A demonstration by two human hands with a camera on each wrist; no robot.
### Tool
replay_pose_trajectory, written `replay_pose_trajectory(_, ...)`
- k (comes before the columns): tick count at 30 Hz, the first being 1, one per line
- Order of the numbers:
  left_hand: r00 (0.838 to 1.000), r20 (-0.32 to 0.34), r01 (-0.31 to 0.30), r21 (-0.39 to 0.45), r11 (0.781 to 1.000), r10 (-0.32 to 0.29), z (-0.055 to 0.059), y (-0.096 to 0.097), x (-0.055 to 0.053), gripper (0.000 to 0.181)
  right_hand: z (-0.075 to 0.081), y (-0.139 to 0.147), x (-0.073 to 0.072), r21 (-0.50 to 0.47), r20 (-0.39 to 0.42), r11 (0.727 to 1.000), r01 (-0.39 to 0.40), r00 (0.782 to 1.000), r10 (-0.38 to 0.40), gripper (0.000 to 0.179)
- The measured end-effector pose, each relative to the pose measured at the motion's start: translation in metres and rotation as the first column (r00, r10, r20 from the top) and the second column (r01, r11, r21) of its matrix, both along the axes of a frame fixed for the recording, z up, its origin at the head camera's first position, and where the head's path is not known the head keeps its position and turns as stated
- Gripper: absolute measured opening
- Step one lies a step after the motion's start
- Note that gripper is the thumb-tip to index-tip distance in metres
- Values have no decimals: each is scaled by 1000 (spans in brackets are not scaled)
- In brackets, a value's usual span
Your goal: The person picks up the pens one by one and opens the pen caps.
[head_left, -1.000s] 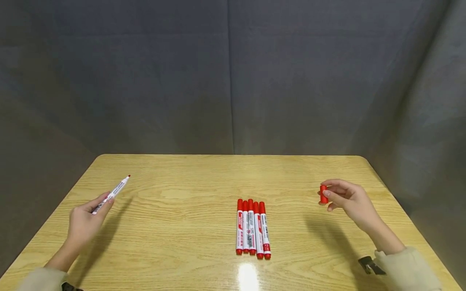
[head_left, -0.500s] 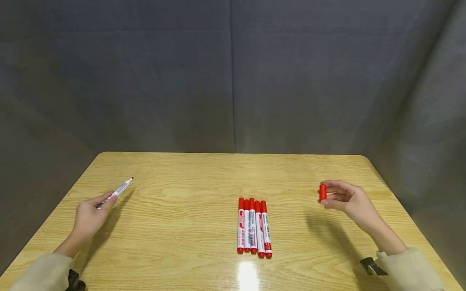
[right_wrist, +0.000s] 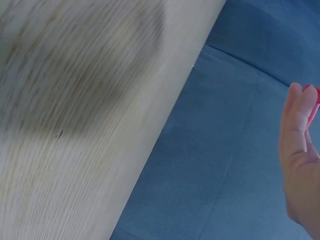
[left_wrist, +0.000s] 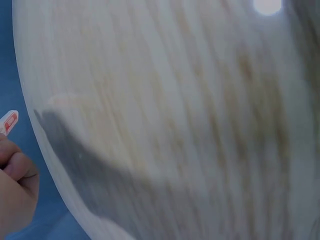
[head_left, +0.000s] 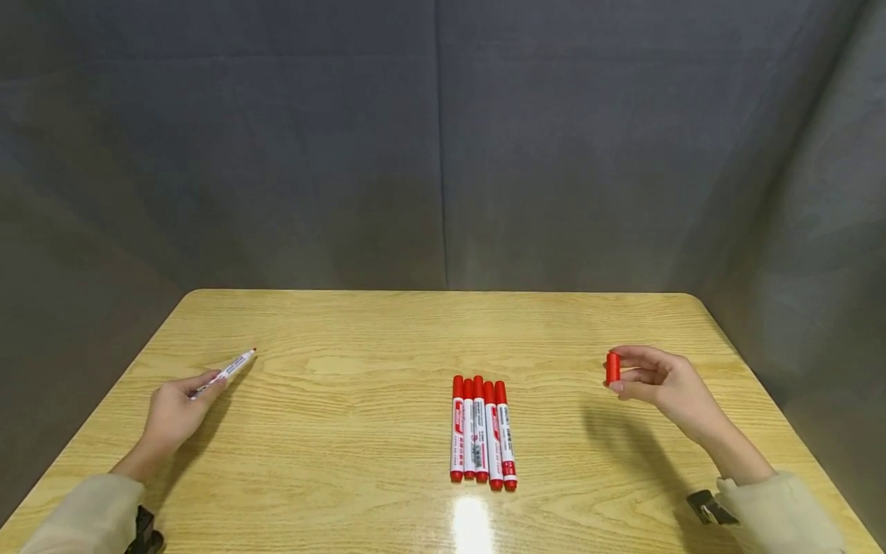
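On the left of the head view, my left hand point(head_left: 178, 408) pinches an uncapped white marker point(head_left: 235, 367), its red tip pointing away and to the right, close over the table. In the left wrist view a white end of that marker point(left_wrist: 9, 123) sticks out past the curled fingers. Across the table my right hand point(head_left: 667, 385) holds a red marker cap point(head_left: 613, 368) upright between thumb and fingertips, raised above its shadow. Between the hands, several white markers point(head_left: 482, 435) with red caps lie side by side, caps toward the far edge.
The wood-grain table point(head_left: 332, 462) has rounded far corners. Dark grey cloth point(head_left: 443, 154) hangs behind it and along both sides. A bright light reflection point(head_left: 472, 523) shows near the front, below the row of markers.
My left hand has moved a little right, and the marker tip has dropped lower, nearer the table. The right hand's thumb has slid toward the cap's lower end; that hand otherwise stays put.
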State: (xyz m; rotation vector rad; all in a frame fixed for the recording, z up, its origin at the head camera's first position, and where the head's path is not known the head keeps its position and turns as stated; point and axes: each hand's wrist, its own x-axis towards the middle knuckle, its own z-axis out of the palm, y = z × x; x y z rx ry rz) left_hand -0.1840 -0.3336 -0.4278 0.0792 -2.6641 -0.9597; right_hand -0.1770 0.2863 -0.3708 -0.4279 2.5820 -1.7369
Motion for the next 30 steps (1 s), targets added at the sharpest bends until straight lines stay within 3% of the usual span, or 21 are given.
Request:
replay_pose_trajectory(4, 999, 44, -3, -13, 1000, 4, -2, -3, -1, 44, -1, 1, -5, 35, 8, 999, -4, 1000, 4, 51)
replay_pose_trajectory(9, 999, 43, 2, -41, 999, 0, -5, -3, -1, 42, -4, 6, -14, 50, 15, 998, -28, 1000, 27, 50)
replay_pose_trajectory(17, 995, 87, 46, -68, 997, -40, -10, -2, -2, 43, -9, 15, -24, 27, 31, 999, -36, 999, 35, 50)
replay_pose_trajectory(23, 996, 78, 49, -83, 995, -43, -13, -3, -2, 43, -12, 20, -31, 12, 33, 999, -36, 999, 36, 52)
replay_pose_trajectory(30, 994, 101, 59, -104, 993, -48, -11, -1, -2, 45, -17, 26, -42, 76, 87, 996, -35, 996, 28, 55)
